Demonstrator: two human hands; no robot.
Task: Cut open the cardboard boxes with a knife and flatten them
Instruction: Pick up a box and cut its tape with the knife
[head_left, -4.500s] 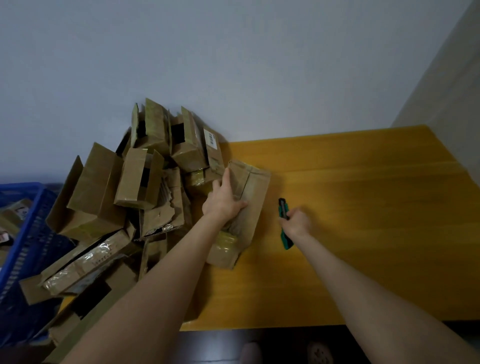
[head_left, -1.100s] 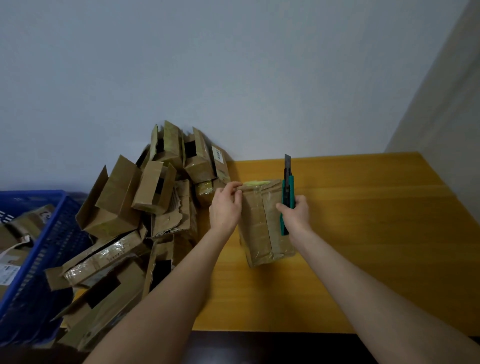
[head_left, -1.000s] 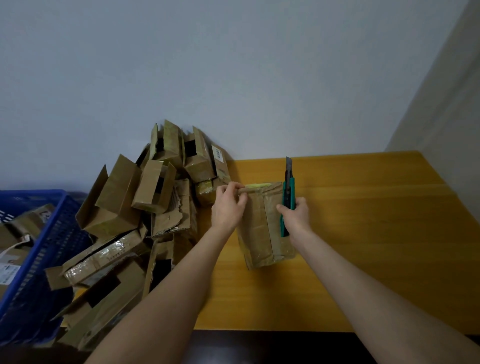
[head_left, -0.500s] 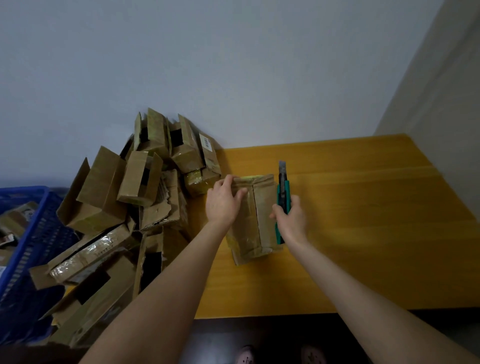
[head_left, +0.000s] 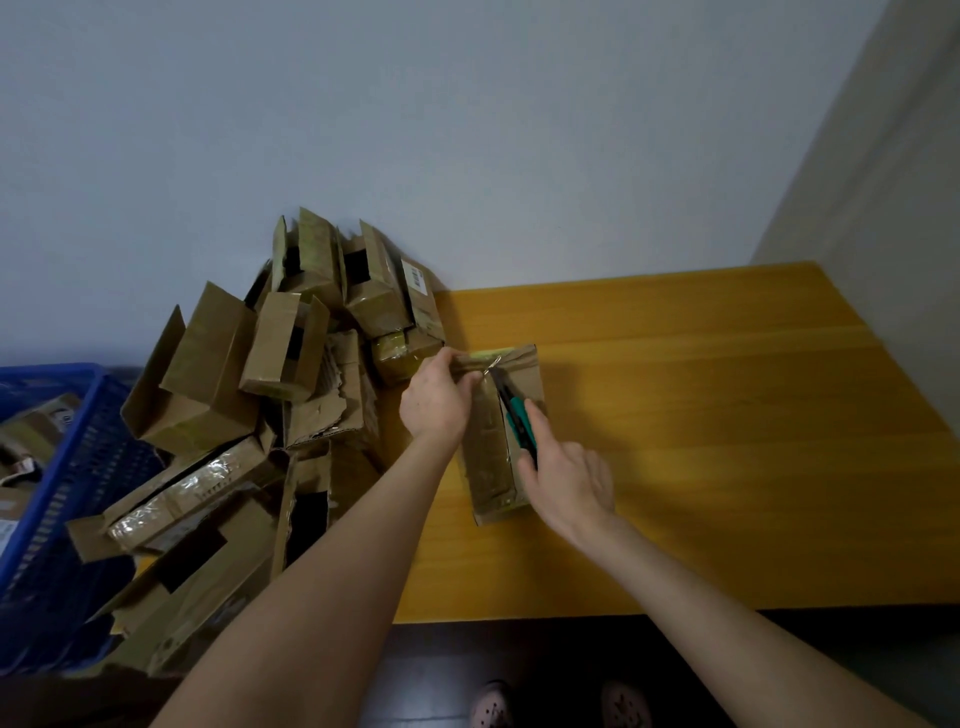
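A small taped cardboard box (head_left: 491, 457) lies on the yellow wooden table (head_left: 701, 415), its long side running away from me. My left hand (head_left: 436, 400) grips the box's far left corner, fingers curled over the top edge. My right hand (head_left: 566, 483) holds a green utility knife (head_left: 517, 421) over the box, the blade tip touching the taped far end next to my left fingers. Part of the knife handle is hidden inside my right hand.
A heap of opened cardboard boxes (head_left: 270, 395) covers the table's left side up to the wall. A blue plastic crate (head_left: 67, 467) with more boxes stands at the far left. The table's front edge (head_left: 675, 610) runs below my arms; my feet show beneath.
My right hand has swung the knife from upright beside the box to slanting across it, blade tip now at the far taped end. My left hand has tightened on the far corner.
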